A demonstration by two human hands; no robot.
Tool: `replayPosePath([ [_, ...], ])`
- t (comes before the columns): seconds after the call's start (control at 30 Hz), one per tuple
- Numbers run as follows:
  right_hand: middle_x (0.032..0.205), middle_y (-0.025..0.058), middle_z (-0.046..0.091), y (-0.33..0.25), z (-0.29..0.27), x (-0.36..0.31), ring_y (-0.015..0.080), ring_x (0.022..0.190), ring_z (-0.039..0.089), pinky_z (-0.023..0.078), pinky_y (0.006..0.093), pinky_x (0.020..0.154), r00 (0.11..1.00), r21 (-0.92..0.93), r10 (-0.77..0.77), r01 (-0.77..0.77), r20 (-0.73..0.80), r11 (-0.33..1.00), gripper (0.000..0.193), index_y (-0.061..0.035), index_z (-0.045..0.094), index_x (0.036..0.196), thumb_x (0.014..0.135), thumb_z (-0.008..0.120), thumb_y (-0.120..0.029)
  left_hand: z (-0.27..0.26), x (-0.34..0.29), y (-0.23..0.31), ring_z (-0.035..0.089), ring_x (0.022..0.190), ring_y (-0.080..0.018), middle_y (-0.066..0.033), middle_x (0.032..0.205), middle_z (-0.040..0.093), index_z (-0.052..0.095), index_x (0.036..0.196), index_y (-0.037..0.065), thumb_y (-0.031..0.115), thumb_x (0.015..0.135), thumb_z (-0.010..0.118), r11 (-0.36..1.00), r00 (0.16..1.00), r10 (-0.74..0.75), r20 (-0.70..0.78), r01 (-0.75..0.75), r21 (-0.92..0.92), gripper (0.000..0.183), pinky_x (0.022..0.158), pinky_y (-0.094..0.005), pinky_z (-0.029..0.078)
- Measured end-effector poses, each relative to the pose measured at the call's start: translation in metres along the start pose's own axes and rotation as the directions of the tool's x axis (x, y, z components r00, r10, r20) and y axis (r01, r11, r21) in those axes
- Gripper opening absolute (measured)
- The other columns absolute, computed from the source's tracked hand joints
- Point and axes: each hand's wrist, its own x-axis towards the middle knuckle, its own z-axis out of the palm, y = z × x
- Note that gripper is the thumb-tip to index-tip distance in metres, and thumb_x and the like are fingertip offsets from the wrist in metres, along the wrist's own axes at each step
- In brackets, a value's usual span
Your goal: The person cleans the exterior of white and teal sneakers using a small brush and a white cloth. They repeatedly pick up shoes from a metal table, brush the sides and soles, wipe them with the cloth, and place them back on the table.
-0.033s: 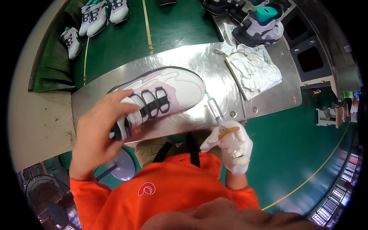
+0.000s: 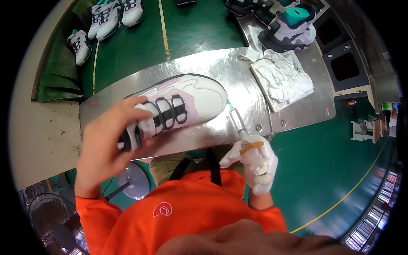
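A white and pale lilac sneaker [image 2: 204, 102] with black lace loops lies on the metal worktop [image 2: 250, 80], its toe to the right. Around the heel and ankle end curls my bare left hand [image 2: 106, 140], fingers on the far side and thumb on the near side. A white glove covers my right hand [image 2: 257, 163], which is closed on a clear syringe [image 2: 237, 120] with a green needle tip. That tip points up at the sneaker's toe edge; whether it touches cannot be told. A tan curved band [image 2: 251, 147] crosses the gloved fingers.
Right of the toe, a crumpled white cloth [image 2: 282, 78] lies on a flat pad. Beyond it stands another sneaker [image 2: 289, 32] with a green insert. Several more shoes [image 2: 106, 19] sit on the green belt [image 2: 136, 46] at far left. A fan [image 2: 57, 225] stands at lower left.
My left hand has shifted slightly left at the sneaker's ankle end. My right hand and the syringe are nearly unmoved.
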Motion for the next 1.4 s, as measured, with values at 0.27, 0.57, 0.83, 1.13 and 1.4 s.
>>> replayPosePath([
  [0.27,0.109,0.0251,0.058,0.055,-0.026,0.011,0.0390,0.098,0.061,0.051,0.0499,0.089,0.947,-0.122,-0.221,0.253,0.233,0.960,0.090,0.0024,0.042,0.131,0.053,0.086,-0.009,-0.026,0.048,-0.039,0.060,0.108,-0.0259,-0.0165,0.120,0.061,0.054,0.114,0.004,0.011,0.062,0.085,0.962,0.945,-0.102,0.310,0.173,-0.211,0.061,0.094,-0.0358,0.045],
  [0.57,0.113,0.0195,0.058,0.066,-0.023,0.006,0.0280,0.108,0.058,0.045,0.0394,0.098,0.961,0.014,-0.202,0.203,0.190,0.979,0.081,0.0108,0.046,0.122,0.049,0.080,-0.003,-0.033,0.162,-0.047,0.053,0.121,-0.0242,-0.0128,0.130,0.055,0.054,0.128,0.002,0.047,0.077,0.075,0.919,0.691,0.165,0.704,0.152,-0.365,0.072,0.102,-0.0416,0.041],
  [0.83,0.108,0.0209,0.057,0.050,-0.021,0.006,0.0341,0.102,0.061,0.048,0.0462,0.094,0.969,-0.014,-0.168,0.174,0.181,0.985,0.086,0.0054,0.038,0.134,0.056,0.071,-0.005,0.075,0.200,-0.039,0.057,0.100,-0.0175,-0.0083,0.111,0.064,0.061,0.121,0.005,0.041,0.089,0.066,0.962,0.464,0.208,0.861,0.062,-0.266,0.049,0.087,-0.0291,0.045],
  [1.13,0.099,0.0294,0.060,-0.036,0.034,0.037,0.0420,0.096,0.062,0.052,0.0499,0.084,0.901,-0.023,-0.096,0.116,0.424,0.993,0.088,0.0109,0.043,0.127,0.054,0.085,-0.017,-0.023,0.121,-0.010,0.057,0.094,-0.0157,-0.0072,0.103,0.063,0.064,0.109,0.000,0.026,0.082,0.070,0.840,0.868,0.334,0.366,-0.099,-0.533,0.038,0.084,-0.0273,0.044],
  [1.4,0.104,0.0241,0.057,-0.063,0.113,0.111,0.0353,0.098,0.063,0.054,0.0453,0.088,0.804,-0.085,0.177,-0.157,0.567,0.984,0.093,0.0118,0.042,0.129,0.050,0.084,-0.010,-0.062,0.047,-0.055,0.056,0.106,-0.0138,-0.0059,0.117,0.059,0.056,0.123,-0.002,0.039,0.088,0.067,0.670,0.959,0.219,-0.181,-0.282,-0.687,0.055,0.092,-0.0291,0.045],
])
